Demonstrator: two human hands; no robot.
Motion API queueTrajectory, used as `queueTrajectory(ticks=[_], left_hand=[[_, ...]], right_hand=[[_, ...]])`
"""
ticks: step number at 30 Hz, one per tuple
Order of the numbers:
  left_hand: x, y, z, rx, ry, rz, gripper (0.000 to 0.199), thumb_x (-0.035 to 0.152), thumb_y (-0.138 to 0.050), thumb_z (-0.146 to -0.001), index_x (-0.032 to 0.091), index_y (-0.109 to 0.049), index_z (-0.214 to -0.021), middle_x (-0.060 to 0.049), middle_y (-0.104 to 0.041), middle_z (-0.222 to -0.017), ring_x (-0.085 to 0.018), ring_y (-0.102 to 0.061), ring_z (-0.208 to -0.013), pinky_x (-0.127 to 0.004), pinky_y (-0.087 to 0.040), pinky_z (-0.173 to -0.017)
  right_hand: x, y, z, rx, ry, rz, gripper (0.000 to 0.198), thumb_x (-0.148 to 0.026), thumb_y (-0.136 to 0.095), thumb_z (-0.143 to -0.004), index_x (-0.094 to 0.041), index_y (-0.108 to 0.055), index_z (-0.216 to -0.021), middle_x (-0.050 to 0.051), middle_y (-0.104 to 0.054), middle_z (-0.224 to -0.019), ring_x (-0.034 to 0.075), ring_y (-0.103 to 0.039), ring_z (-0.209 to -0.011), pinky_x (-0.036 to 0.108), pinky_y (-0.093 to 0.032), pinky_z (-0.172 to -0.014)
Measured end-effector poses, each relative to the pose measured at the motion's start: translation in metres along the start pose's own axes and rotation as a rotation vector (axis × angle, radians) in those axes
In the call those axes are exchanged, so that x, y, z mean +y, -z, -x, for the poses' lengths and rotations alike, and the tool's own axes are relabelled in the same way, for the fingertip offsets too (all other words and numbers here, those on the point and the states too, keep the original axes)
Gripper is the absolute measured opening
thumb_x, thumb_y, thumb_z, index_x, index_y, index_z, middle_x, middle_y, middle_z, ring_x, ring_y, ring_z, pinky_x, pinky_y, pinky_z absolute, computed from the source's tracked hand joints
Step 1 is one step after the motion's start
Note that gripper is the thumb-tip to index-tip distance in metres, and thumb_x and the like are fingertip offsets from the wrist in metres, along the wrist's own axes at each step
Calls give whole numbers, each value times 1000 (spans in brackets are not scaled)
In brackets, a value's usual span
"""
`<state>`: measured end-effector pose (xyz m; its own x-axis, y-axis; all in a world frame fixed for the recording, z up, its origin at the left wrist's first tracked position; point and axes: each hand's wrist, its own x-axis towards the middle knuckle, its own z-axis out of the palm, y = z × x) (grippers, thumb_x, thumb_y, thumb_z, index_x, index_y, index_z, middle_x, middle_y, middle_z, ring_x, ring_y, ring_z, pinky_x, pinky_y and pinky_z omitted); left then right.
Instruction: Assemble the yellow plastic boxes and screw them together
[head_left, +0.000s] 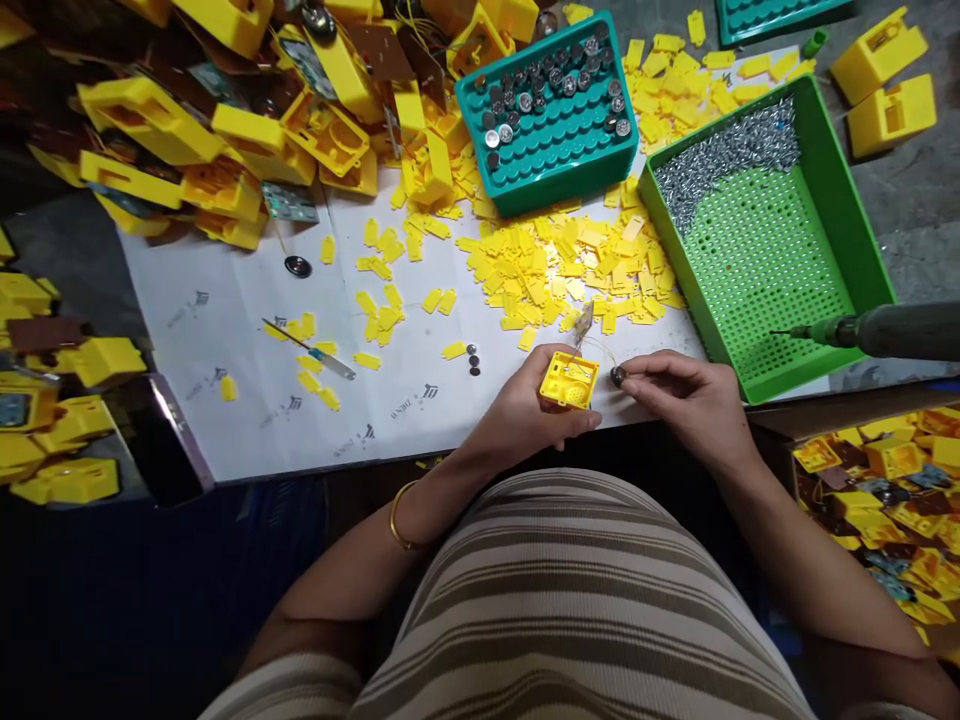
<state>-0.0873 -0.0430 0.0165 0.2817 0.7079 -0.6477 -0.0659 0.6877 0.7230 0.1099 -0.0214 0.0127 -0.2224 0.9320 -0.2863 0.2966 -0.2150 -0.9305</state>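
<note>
My left hand is closed around a small yellow plastic housing, its open side facing up. Thin wires run out of the housing to a small circuit board at its far edge and to a round dark speaker. Thumb and fingertips of my right hand pinch that speaker just right of the housing. Beyond both hands lies a heap of small flat yellow covers. To the left, several button cells stand in a short row on the white sheet.
A green basket with many small screws stands at right, an electric screwdriver reaching over it. Behind the heap sits a teal tray of button cells. Yellow housings pile up back left. A thin screwdriver and phone lie left.
</note>
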Motion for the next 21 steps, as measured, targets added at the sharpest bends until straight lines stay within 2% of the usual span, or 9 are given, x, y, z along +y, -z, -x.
queueTrajectory(ticks=[3,7,9,12,16,21], left_hand=[[-2,-4,-2,77,-79,37,59,24,-76,-66,23,-40,-112,4,-54,-82,-9,-53,-64,-22,-49,-55],[-8,-7,-4,306,-352,-239,50,19,-73,-68,22,-45,-109,-1,-56,-100,-10,-55,-75,-20,-47,-61],[-11,-7,-5,353,-443,-343,48,17,-72,-69,22,-45,-109,-3,-57,-105,-10,-56,-78,-20,-47,-63],[-13,-7,-5,343,-467,-354,48,17,-71,-71,22,-44,-111,-3,-58,-103,-11,-58,-80,-20,-48,-64],[-12,-6,-3,248,-392,-231,49,15,-66,-74,22,-41,-115,-2,-60,-97,-11,-60,-77,-20,-50,-64],[-8,-4,1,193,-377,-250,50,13,-62,-75,22,-43,-120,-7,-57,-116,-14,-62,-91,-21,-51,-71]], right_hand=[[-14,-7,-2,-28,26,-51,14,-26,-75,-77,-19,-74,-89,3,-72,-81,13,-65,-67,22,-51,-55],[-23,-17,-4,-74,193,87,13,-19,-74,-79,-18,-74,-92,3,-70,-81,10,-60,-64,21,-48,-55],[-24,-19,-5,-89,246,141,14,-17,-73,-80,-17,-74,-94,3,-69,-81,9,-57,-61,21,-47,-54],[-22,-21,-7,-108,292,201,16,-16,-71,-81,-15,-72,-97,4,-68,-82,9,-58,-64,21,-47,-55],[-21,-20,-7,-115,330,285,16,-17,-69,-84,-15,-71,-99,5,-67,-83,10,-58,-64,22,-48,-56],[-23,-18,-8,-137,318,403,12,-20,-67,-85,-18,-70,-96,4,-67,-84,14,-61,-70,25,-48,-59]])
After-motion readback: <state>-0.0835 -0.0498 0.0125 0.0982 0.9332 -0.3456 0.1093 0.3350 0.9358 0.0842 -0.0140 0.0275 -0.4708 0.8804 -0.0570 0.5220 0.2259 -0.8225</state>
